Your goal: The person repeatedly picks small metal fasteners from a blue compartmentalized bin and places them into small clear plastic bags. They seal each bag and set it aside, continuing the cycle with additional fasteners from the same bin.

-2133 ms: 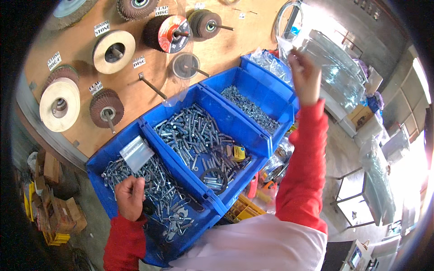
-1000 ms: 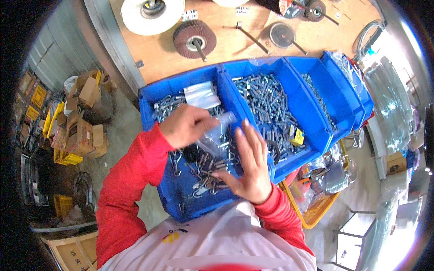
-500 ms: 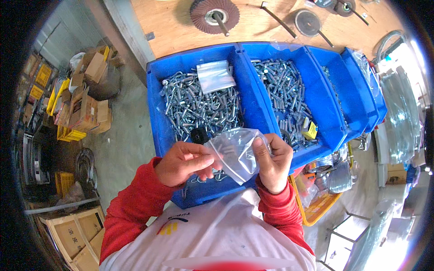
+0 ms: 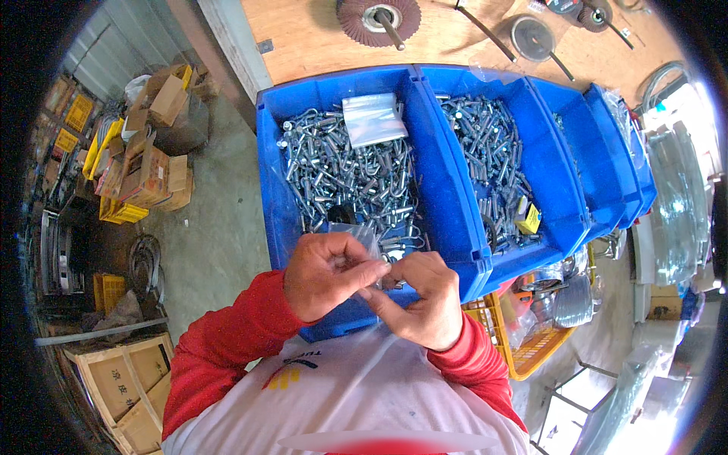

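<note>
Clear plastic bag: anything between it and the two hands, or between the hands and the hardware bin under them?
Nothing visible. The left hand and right hand both pinch the clear plastic bag directly, fingertips meeting over it. They are held just above the near end of the blue bin of zinc-plated U-bolts, with open air between.

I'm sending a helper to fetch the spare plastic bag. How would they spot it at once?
Find the row of blue bins below the wooden board. In the leftmost bin, at its far end, the flat clear plastic bag lies on the silvery metal hardware. It is the only pale, smooth rectangle there.
</note>
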Available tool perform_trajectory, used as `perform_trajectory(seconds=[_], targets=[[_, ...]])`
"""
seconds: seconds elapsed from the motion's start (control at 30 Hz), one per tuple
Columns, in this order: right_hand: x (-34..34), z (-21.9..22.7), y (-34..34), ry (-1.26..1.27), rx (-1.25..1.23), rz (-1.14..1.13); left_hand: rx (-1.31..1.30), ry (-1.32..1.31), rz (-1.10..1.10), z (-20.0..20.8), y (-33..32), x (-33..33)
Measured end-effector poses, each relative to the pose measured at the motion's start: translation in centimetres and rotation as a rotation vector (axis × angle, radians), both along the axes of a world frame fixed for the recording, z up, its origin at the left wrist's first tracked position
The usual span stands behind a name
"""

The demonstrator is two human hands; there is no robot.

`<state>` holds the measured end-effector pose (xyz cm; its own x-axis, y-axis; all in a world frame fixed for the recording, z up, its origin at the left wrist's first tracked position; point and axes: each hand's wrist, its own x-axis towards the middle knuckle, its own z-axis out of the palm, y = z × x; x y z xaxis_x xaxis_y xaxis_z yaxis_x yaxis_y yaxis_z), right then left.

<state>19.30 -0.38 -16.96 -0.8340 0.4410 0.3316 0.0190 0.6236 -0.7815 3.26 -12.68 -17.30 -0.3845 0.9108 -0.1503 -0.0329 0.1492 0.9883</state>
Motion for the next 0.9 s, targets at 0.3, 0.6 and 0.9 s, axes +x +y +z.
perform_trajectory(seconds=[0.3,0.6,0.9], targets=[[0.2,-1.4,2.4,-0.145,-0.342,0.354,-0.021,0.211,-0.288,-1.0,0.7,-0.5],[0.6,-2.0,2.8,0.005,-0.222,0.352,-0.086,0.311,-0.435,-0.3,0.5,-1.7],[0.6,-1.4,1.0,0.004,-0.294,-0.078,-0.05,0.065,-0.291,1.0,1.4,-0.4]])
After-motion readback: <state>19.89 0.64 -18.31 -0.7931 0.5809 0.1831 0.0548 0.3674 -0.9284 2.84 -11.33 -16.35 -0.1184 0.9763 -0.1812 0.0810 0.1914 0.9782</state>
